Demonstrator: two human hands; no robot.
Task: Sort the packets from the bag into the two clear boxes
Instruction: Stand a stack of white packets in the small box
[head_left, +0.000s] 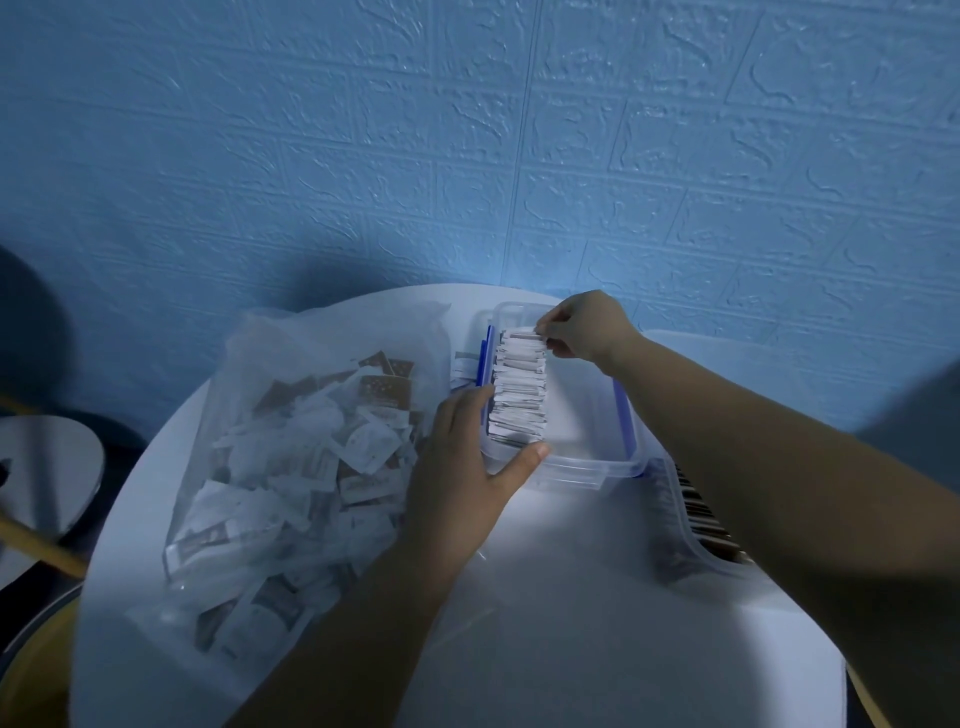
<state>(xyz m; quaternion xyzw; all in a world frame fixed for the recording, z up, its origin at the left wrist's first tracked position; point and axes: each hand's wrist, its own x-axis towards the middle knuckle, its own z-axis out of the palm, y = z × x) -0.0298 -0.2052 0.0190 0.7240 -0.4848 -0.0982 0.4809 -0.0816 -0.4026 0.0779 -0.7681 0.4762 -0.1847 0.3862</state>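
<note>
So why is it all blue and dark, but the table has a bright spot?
Head view: dim bluish light overall; one bright patch on the white table just in front of the clear box; a dark shadow on the wall behind the bag; the wall's lines bend from the wide lens.

Round white table (545, 623), three things on it.
We note a clear bag (291, 338) of packets (363, 441) at left, a blue-latched clear box (587, 470) mid-table, a second clear box (691, 540) at right, partly hidden.
</note>
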